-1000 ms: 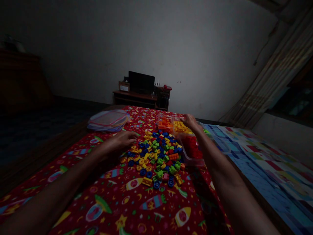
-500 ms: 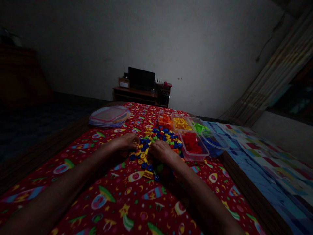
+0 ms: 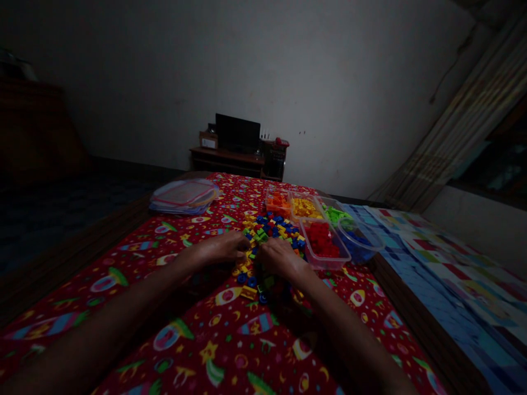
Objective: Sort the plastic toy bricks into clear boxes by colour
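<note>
We're working both hands into the brick pile point(image 3: 272, 227) on the red rocket-print cloth point(image 3: 230, 340). Left hand point(image 3: 220, 249) and right hand point(image 3: 280, 257) are lying palm down and close together, with fingertips digging into the pile's near edge. We can't tell if either is pinching a brick. Red tub point(image 3: 329, 264) and blue tub point(image 3: 376, 245) are sitting just right of the pile. Lid stack point(image 3: 183, 196) is lying well apart, far left.
</note>
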A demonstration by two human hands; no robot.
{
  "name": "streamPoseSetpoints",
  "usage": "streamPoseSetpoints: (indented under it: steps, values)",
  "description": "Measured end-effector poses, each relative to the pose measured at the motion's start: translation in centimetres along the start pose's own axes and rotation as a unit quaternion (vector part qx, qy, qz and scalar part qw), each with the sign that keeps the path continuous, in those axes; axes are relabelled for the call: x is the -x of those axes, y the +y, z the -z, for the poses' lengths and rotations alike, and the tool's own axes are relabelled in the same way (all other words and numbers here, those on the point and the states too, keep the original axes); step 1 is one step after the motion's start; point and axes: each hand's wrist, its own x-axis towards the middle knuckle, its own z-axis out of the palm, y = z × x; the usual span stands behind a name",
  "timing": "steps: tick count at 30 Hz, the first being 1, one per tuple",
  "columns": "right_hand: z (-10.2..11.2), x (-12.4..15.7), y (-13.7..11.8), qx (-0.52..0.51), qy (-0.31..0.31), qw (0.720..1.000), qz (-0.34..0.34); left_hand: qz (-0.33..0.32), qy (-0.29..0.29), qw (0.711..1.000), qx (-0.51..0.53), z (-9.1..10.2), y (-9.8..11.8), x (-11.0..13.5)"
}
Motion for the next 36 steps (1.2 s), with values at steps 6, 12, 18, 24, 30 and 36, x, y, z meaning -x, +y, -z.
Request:
streamPoseSetpoints:
  steps: [6, 12, 18, 24, 30, 36]
  values:
    - [-1.0, 0.1, -0.4, -0.034, 0.060, 0.997, 0.032, -0.013, 0.034, 0.999, -0.040, -1.0, 0.1, -0.1]
    - [0.4, -1.3, 0.7, -0.171, 0.055, 0.983, -0.041, 0.001, 0.021, 0.998, 0.066, 0.0, -0.9, -0.7]
    - [0.4, -2.8, 1.3, -0.484, 0.089, 0.852, -0.179, 0.031, 0.084, 0.949, 0.301, 0.1, 0.0, -1.8]
    - [0.1, -3.0, 0.7, -0.698, 0.045, 0.680, -0.219, 0.015, 0.223, 0.957, 0.184, -0.9, 0.5, -2.3]
    - [0.0, -3.2, 0.5, -0.692, 0.029, 0.699, -0.179, 0.010, 0.254, 0.961, 0.107, -0.7, 0.9, -1.8]
    - [-0.6, -3.0, 1.9, -0.535, 0.053, 0.823, -0.183, 0.019, 0.254, 0.959, 0.124, -0.4, 0.9, -1.6]
